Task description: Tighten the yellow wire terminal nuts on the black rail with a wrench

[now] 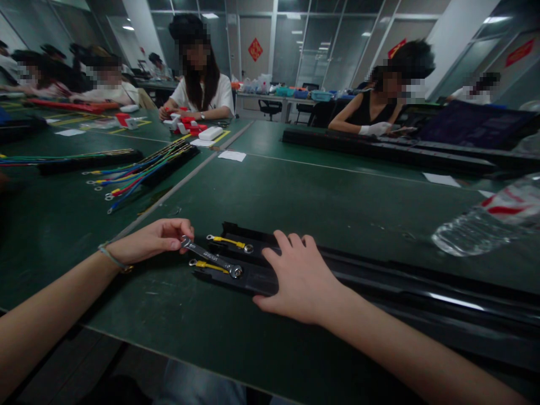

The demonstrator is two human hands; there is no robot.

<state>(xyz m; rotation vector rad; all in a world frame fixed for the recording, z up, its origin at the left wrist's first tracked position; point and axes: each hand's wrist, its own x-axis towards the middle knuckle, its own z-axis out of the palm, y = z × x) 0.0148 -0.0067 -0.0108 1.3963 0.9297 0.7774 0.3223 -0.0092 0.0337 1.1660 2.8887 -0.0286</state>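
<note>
My left hand (154, 239) pinches one end of a combination wrench (211, 259) between thumb and fingers. The wrench's ring end sits around a bolt on the near side of a long black channel-shaped rail (379, 281). Two short yellow cables with ring terminals stick out past the rail's left end: a far yellow cable (230, 242) fixed at a round bolt head (248, 248), and a near yellow cable (213, 266) partly under the wrench. Across the rail lies my right hand (301, 275), fingers spread to the far side, thumb at the near edge, gripping it.
A clear plastic bottle (493, 216) lies on the green table (337, 197) at right. Bundled coloured cables (143, 166) with ring terminals rest at far left. Across the table are white paper slips (232, 156), another long black rail (379, 147) and seated co-workers.
</note>
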